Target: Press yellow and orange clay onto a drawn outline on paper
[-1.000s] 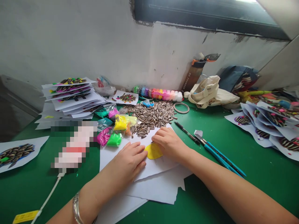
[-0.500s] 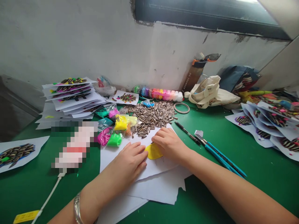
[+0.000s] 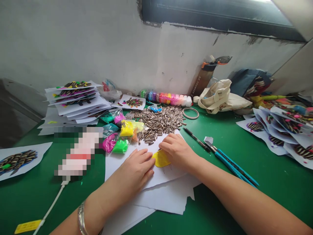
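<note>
A flat yellow patch of modelling clay (image 3: 161, 159) lies on a white sheet of paper (image 3: 117, 163), with short pencil lines below it. My left hand (image 3: 138, 166) rests flat on the sheet, fingers stretched out, the fingertips at the clay's left edge. Over the clay's upper right side, my right hand (image 3: 174, 148) has its fingers bent and pressed together. A small dark tip shows under those fingers; what it belongs to is hidden. Just beyond the hands is a heap of striped sunflower seeds (image 3: 163, 120).
Left of the seeds lie bags of coloured clay (image 3: 126, 128). A pen (image 3: 197, 139), a blue utility knife (image 3: 230, 163) and a tape ring (image 3: 190, 113) are on the right. Stacks of seed pictures (image 3: 80, 106) stand at both sides. Behind are a bottle (image 3: 204, 78) and a cloth bag (image 3: 217, 98).
</note>
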A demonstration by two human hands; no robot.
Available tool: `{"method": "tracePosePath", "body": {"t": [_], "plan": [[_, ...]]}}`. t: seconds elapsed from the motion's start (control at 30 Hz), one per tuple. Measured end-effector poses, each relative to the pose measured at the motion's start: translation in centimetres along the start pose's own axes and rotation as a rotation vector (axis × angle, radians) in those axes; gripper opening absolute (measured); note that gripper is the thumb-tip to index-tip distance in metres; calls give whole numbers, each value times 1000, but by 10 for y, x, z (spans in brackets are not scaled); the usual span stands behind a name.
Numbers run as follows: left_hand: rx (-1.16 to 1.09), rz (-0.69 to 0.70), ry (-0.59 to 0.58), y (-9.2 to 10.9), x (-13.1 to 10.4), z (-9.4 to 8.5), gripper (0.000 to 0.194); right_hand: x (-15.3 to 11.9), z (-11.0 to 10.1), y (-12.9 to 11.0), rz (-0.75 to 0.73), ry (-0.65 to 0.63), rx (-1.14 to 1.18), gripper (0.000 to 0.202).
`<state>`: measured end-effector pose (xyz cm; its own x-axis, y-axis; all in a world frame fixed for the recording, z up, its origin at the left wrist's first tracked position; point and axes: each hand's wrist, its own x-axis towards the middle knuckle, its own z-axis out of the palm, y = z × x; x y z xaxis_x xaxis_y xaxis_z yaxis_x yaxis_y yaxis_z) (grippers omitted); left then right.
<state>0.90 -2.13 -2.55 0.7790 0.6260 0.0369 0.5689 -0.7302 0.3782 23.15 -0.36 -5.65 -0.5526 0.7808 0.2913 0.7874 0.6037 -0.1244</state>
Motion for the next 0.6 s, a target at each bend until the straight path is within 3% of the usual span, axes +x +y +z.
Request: {"method": "tracePosePath", "body": {"t": [0.37, 0.6], "plan": [[-13, 5, -18, 1, 0, 0, 20, 5, 2, -2, -5, 21, 26, 14], [-38, 26, -8, 0, 0, 0, 19, 10, 1, -4, -109, -72, 45, 10]]}}
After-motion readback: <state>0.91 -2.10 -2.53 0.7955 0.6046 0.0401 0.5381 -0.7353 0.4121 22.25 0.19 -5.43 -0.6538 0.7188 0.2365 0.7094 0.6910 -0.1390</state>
